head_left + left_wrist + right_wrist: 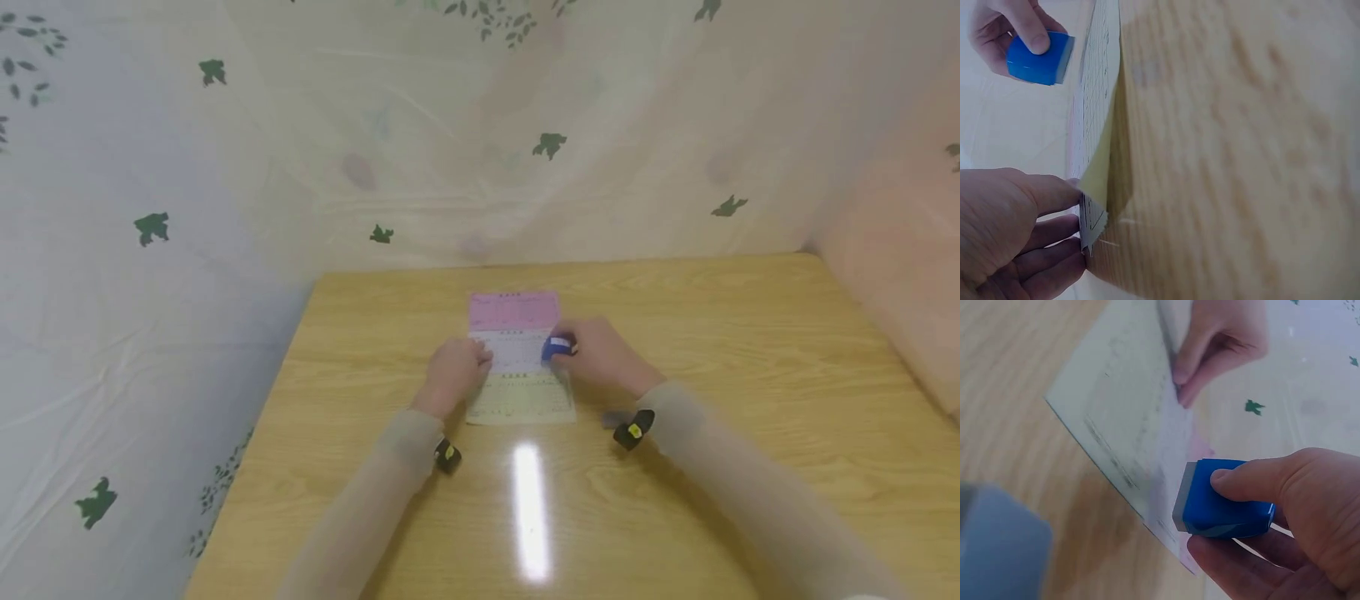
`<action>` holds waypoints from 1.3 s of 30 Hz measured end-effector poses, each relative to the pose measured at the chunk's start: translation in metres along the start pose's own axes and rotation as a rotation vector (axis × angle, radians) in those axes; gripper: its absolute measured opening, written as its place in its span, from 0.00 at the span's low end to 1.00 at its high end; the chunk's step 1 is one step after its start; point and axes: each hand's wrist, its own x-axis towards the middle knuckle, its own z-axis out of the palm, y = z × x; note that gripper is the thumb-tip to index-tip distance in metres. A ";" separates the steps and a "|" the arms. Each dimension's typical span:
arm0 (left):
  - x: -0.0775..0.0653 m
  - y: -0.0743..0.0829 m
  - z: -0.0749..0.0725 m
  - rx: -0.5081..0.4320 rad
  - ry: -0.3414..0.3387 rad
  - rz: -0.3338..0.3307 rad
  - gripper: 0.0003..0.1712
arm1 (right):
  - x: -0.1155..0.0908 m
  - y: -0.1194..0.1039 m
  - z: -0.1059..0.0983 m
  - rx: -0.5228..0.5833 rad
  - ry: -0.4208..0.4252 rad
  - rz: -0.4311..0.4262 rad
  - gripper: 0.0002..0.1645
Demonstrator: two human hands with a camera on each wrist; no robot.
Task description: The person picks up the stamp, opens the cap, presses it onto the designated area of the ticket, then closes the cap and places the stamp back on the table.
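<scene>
Three overlapping printed form slips lie staggered on the table: a pink slip (514, 309) at the far end, a white slip (513, 352) in the middle and a pale yellow slip (519, 398) nearest me. My left hand (456, 371) pinches the left edge of the slips with thumb and fingers. Beside it, in the left wrist view, a yellowish corner (1099, 165) curls up from the wood. My right hand (600, 354) grips a small blue block-shaped stamp (1219, 500) with a grey end, thumb on top, over the white slip's right edge.
A small grey piece (617, 419) lies on the wooden table (360, 400), close to my right wrist; it looms large at the lower left of the right wrist view. Behind the table hangs a pale curtain (450, 167) with green leaf shapes. Light glares on the near tabletop.
</scene>
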 end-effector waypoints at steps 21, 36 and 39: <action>-0.002 0.001 0.000 -0.010 0.070 -0.017 0.14 | -0.013 0.021 -0.038 -0.033 0.054 0.091 0.12; 0.001 -0.002 -0.007 -0.048 -0.048 -0.037 0.08 | -0.019 0.025 -0.045 -0.047 0.074 0.054 0.13; 0.001 -0.003 -0.006 -0.073 -0.033 -0.031 0.08 | -0.020 0.026 -0.044 -0.040 0.080 0.047 0.13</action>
